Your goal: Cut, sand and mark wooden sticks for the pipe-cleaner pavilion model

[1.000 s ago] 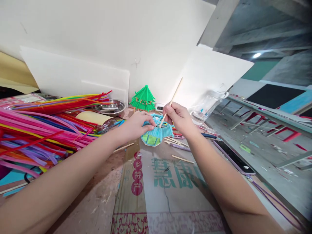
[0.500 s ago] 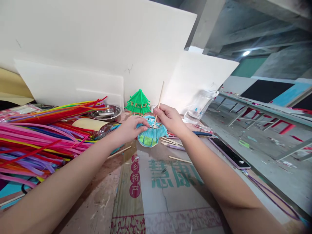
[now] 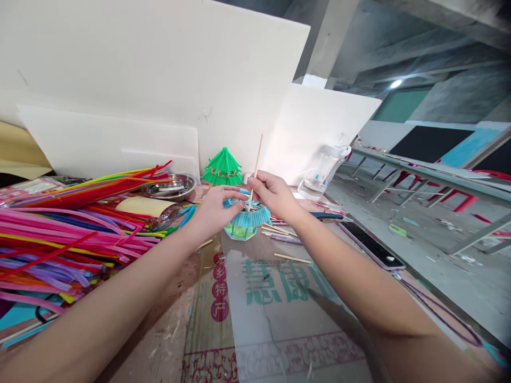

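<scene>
Seen from above and behind two bare forearms reaching across a table (image 3: 159, 340) covered with printed cardboard (image 3: 275, 308).

Right hand (image 3: 269, 194), fingers closed in a pinch around a thin wooden stick (image 3: 256, 165), held nearly upright with the lower end dipping into the top of a small blue canopy (image 3: 247, 219) made of fuzzy craft wire. Left hand (image 3: 215, 210), fingers curled shut on the canopy's left rim, thumb and forefinger meeting just beside the stick. Canopy resting on the table between both hands, under the fingertips, tilted a little toward the camera, with a green patch showing at the bottom.

Likely trouble: stick slipping off centre and poking through the ribs if pushed at a slant; canopy squashed or bent out of shape under too tight a left grip; thin stick snapping under side pressure. Exact seating of the stick tip hidden by the fingers.

Close behind, a finished green canopy (image 3: 222, 167), easy to knock with a knuckle. To the left, a heap of coloured craft wires (image 3: 72, 229) and a metal dish (image 3: 172, 186). To the right, loose sticks (image 3: 291, 258), a phone (image 3: 371, 246) and a clear jar (image 3: 323, 170).
</scene>
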`<action>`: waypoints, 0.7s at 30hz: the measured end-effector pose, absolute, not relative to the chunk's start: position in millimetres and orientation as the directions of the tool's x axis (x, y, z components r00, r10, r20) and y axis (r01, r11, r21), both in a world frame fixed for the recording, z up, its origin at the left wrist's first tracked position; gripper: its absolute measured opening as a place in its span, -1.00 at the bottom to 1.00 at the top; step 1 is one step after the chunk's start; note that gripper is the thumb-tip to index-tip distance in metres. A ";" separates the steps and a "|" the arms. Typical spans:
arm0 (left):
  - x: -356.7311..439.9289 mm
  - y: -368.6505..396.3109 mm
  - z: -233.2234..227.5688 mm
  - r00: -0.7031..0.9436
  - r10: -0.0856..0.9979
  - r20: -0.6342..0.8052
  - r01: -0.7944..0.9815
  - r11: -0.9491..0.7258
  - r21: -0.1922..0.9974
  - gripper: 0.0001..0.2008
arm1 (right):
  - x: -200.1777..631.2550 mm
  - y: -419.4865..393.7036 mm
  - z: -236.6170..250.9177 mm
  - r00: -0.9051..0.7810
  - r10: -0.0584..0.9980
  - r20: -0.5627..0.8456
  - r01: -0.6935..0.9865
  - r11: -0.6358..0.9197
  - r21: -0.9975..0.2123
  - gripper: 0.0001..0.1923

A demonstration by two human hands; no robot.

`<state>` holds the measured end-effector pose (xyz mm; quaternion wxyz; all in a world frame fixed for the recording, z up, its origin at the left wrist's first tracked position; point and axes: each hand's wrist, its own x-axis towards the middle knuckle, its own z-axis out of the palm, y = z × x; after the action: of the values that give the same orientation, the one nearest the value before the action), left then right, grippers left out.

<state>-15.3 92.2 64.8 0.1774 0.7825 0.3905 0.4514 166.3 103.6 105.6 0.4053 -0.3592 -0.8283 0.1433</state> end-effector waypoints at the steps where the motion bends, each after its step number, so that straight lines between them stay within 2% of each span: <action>1: -11.3 91.7 64.4 0.270 0.770 0.577 0.436 -0.633 0.640 -0.80 | 166.1 101.7 106.7 -0.416 0.704 0.575 0.489 0.707 -0.511 -0.63; 9: 3.9 89.1 58.3 0.192 0.795 0.575 0.369 -0.602 0.708 -0.86 | 163.1 95.3 107.1 -0.421 0.681 0.599 0.514 0.724 -0.461 -0.66; 16: 3.3 61.7 80.5 0.148 0.800 0.581 0.317 -0.595 0.739 -0.83 | 182.9 85.3 109.4 -0.297 0.722 0.624 0.448 0.683 -0.577 -0.65; 18: 4.0 43.7 93.4 0.187 0.820 0.540 0.257 -0.572 0.779 -0.80 | 203.5 84.0 106.2 -0.313 0.759 0.571 0.546 0.636 -0.545 -0.64; 21: 11.8 18.1 100.7 0.376 0.844 0.383 0.101 -0.448 0.888 -0.82 | 234.3 88.6 86.7 -0.350 0.820 0.453 0.670 0.557 -0.490 -0.66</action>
<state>11.8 18.1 100.7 0.4106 0.7207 0.3277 0.4524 234.3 88.6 86.7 0.3399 -0.4574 -0.8143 0.1097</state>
